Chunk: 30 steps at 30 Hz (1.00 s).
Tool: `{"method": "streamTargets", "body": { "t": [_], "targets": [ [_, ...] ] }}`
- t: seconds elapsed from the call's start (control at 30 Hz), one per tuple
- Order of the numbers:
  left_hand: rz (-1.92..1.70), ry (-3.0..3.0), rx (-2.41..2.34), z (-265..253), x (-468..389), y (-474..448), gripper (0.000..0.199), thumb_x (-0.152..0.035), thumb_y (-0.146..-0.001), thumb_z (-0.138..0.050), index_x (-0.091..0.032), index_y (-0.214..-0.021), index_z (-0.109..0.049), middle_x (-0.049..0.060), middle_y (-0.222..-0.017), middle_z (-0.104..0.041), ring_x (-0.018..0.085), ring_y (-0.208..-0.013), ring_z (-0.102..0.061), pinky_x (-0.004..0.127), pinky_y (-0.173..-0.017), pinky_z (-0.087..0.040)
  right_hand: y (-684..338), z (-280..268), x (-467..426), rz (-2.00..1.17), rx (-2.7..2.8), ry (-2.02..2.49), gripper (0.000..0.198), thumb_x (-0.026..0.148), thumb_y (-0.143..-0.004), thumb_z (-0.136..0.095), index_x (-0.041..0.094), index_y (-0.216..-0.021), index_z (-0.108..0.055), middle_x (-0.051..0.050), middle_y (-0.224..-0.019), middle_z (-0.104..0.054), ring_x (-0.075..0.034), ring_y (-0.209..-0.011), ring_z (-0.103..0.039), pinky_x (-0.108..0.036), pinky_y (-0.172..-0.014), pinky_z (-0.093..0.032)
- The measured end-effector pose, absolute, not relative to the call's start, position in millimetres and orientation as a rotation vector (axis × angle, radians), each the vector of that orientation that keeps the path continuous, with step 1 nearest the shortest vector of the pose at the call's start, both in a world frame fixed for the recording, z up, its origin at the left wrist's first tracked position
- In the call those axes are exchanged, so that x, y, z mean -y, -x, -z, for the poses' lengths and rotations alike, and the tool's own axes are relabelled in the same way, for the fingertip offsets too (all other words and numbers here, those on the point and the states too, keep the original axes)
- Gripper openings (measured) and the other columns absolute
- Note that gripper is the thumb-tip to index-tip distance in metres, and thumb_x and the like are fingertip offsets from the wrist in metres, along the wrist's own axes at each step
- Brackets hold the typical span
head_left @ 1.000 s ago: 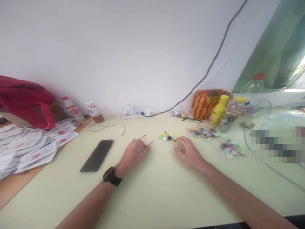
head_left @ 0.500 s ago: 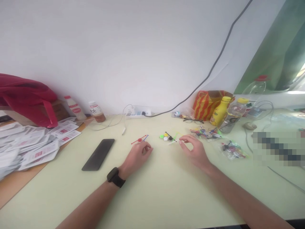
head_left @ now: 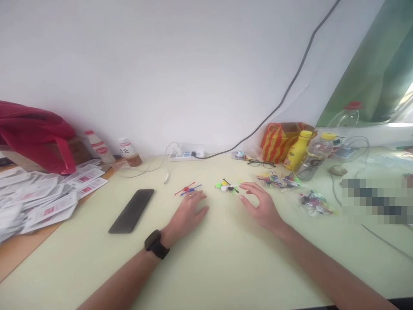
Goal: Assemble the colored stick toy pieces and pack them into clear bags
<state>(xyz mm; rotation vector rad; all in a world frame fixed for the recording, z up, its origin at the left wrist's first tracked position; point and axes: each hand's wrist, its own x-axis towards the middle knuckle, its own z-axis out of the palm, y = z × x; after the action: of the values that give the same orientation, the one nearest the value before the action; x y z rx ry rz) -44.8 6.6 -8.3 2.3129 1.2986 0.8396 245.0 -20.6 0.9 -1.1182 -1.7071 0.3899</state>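
Observation:
My left hand [head_left: 187,215], with a black watch [head_left: 156,244] on its wrist, rests over the table with its fingers stretched and thumb apart. Just beyond its fingertips lie a red arrow-shaped plastic piece [head_left: 186,189] and a blue arrow-shaped plastic piece [head_left: 191,190], side by side. My right hand [head_left: 263,209] is open, thumb and forefinger apart. Its fingertips are at the right end of a small cluster of plastic pieces, among them a green round piece [head_left: 218,185] and a white round piece [head_left: 224,188]. Whether a fingertip touches a piece I cannot tell.
A black phone [head_left: 131,211] lies left of my left hand. Bagged colourful pieces [head_left: 314,202] and eyeglasses [head_left: 261,163] are on the right, near a yellow bottle [head_left: 297,150]. White packets [head_left: 48,193] pile up at left. A power strip [head_left: 187,154] sits by the wall.
My left hand's curled fingers have straightened, and the blue piece now lies flatter beside the red one. My right thumb and forefinger have moved apart; a white stick by them has shifted.

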Motion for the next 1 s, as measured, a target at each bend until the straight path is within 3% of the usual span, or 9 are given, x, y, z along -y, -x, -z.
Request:
{"method": "streamTargets", "body": {
  "t": [0.77,1.0],
  "targets": [
    [-0.724,-2.338,-1.24,9,0,41,0.039,-0.035,-0.099,-0.059,-0.025,-0.137,-0.057,0.009,-0.14,-0.06,0.029,-0.135,-0.052,0.048,-0.115,-0.044,-243,-3,26,-0.292,1.772,1.089,0.015,0.029,-0.097,-0.06,0.023,-0.107,-0.07,-0.01,-0.109,-0.071,-0.026,-0.098,-0.067,-0.043,-0.092,-0.055],
    [-0.797,-2.346,-1.222,8,2,39,0.046,-0.04,-0.096,-0.066,-0.027,-0.139,-0.058,0.01,-0.137,-0.062,0.03,-0.13,-0.057,0.047,-0.11,-0.049,-242,-14,34,-0.667,1.792,0.984,0.017,0.03,-0.098,-0.062,0.022,-0.086,-0.071,-0.008,-0.091,-0.072,-0.024,-0.086,-0.067,-0.039,-0.083,-0.054]
  ]
}}
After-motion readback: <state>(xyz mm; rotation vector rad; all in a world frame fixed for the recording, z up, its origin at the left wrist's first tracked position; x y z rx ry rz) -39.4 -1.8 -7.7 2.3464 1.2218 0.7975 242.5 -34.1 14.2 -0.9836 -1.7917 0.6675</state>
